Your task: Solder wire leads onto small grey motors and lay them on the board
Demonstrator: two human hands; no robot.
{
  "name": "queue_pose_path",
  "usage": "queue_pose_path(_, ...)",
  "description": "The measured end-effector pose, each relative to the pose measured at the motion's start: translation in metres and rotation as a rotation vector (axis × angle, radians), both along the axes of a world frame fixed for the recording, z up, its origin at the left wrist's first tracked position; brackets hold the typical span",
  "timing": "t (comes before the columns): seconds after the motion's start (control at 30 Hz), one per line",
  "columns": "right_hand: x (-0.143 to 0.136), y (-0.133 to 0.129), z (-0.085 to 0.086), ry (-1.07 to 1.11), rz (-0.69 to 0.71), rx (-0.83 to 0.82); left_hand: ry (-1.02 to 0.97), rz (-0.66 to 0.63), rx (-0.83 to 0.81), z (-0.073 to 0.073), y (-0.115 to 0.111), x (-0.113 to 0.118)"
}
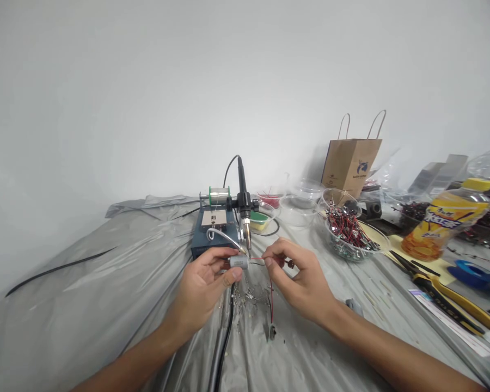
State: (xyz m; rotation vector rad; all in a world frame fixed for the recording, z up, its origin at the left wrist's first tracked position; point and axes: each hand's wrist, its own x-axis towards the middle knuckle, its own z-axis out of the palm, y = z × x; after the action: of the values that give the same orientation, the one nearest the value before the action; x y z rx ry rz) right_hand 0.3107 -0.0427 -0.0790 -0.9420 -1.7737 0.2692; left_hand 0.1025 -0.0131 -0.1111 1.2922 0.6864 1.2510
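Head view: left hand (200,286) pinches a grey cylinder (239,262), right hand (301,280) a thin red wire (256,258); I fear drift against the black-handled upright soldering iron (244,204) burning fingertips.

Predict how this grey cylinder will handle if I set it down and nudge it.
The grey cylinder would probably roll on its round side, though folds in the grey sheet might stop it. Its smooth-looking casing could slip if the left hand pinches it only lightly.

Bottle (443,223) — right of bowl (351,239), behind pliers (449,299)
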Motion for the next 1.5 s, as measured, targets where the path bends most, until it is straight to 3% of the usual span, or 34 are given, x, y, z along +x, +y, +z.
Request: queue_pose_path(1.5, -0.0005, -0.0014, 0.0033, -0.007, 0.005, -0.039, 0.015, -0.008, 0.025, -0.0012, 0.001, -0.0002)
